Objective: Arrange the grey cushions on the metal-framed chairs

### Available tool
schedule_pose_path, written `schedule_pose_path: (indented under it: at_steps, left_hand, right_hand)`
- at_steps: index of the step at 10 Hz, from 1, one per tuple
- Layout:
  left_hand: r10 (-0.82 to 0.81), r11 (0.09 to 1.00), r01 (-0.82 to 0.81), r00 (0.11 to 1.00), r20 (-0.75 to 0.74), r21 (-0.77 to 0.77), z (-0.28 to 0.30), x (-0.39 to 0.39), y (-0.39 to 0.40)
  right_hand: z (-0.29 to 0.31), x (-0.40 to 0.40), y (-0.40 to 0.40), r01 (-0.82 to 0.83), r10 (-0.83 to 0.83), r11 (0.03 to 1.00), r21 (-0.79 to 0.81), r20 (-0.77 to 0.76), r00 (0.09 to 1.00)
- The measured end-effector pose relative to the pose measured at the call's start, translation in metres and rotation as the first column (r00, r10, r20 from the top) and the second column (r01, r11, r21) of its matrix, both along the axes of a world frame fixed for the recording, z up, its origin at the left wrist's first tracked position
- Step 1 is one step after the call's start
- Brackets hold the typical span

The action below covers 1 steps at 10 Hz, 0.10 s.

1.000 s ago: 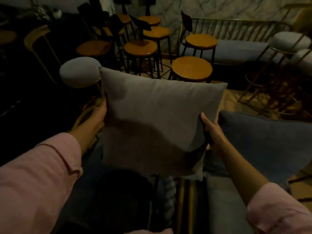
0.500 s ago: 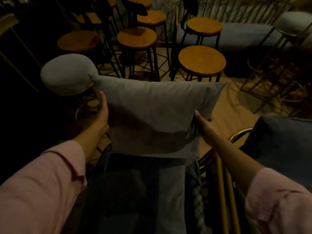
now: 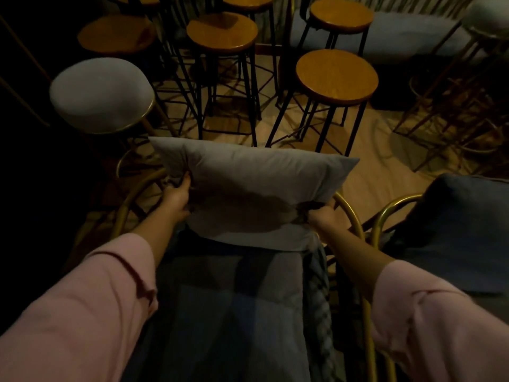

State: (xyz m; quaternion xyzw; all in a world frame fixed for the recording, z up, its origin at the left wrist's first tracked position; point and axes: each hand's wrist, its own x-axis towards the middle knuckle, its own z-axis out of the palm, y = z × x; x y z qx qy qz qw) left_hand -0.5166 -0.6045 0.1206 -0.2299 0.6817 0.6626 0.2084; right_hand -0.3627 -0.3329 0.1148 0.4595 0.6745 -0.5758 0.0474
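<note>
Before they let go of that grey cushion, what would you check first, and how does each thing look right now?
1. Left hand grips the grey cushion: ok.
2. Right hand grips its other side: ok.
3. Cushion sits between the curved brass frame rails: ok.
4. Cushion's lower edge rests on the seat pad: ok.
5. Cushion leans firmly on the chair's back: cannot tell.
6. Neighbouring dark cushion stays clear: ok.

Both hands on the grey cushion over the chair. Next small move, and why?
Probably ease the cushion down and back against the chair's brass frame, then let go: left hand and right hand grip its sides, its lower edge already meeting the seat pad.
</note>
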Motion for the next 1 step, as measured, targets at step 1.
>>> schedule_pose_path:
  at_steps: [1]
  left_hand:
    - [-0.022, 0.994, 0.009, 0.992, -0.125, -0.105, -0.0153, 0.0183, -0.0154]
  right_hand:
    - [0.0121, 0.0136, -0.0068, -0.113, 0.104, 0.987, 0.112, 0.090, 0.991]
